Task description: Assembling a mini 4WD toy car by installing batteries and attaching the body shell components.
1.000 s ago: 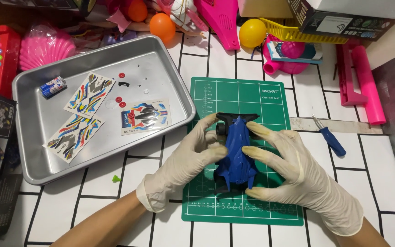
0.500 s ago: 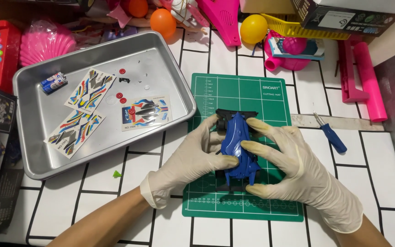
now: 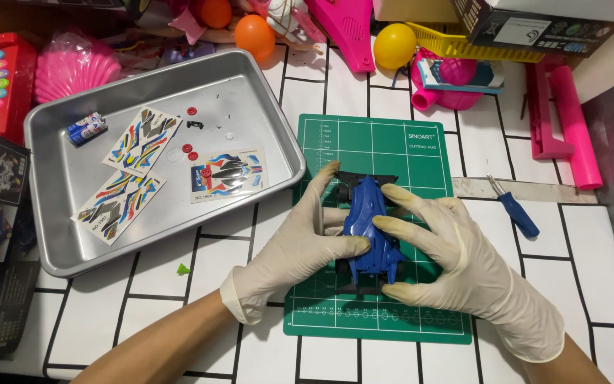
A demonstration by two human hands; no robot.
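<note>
Between my two gloved hands sits the blue toy car (image 3: pixel 368 227), lying lengthwise on the green cutting mat (image 3: pixel 378 146) with its dark chassis showing at both ends. My left hand (image 3: pixel 296 245) curls around the car's left flank — thumb pressed on the blue shell, index finger stretched up along its nose. My right hand (image 3: pixel 456 249) closes on the other flank, fingers (image 3: pixel 406 199) spread over the body from front to tail, so both hands have hold of the one car.

Just right of the mat lies a small screwdriver with a blue handle (image 3: pixel 514 212), resting across a metal ruler (image 3: pixel 527 190) on the white tiled tabletop (image 3: pixel 179 334). Left of the mat stands a shallow steel tray (image 3: pixel 58 242) holding three sticker sheets (image 3: pixel 143 139), a few little red parts (image 3: pixel 187 149) and a pair of small batteries (image 3: pixel 88 128).

Farther off, along the back edge — an orange ball (image 3: pixel 255 35), a yellow ball (image 3: pixel 394 44), a pink shell-shaped toy (image 3: pixel 76 67) and a pink plastic piece (image 3: pixel 563 121).
</note>
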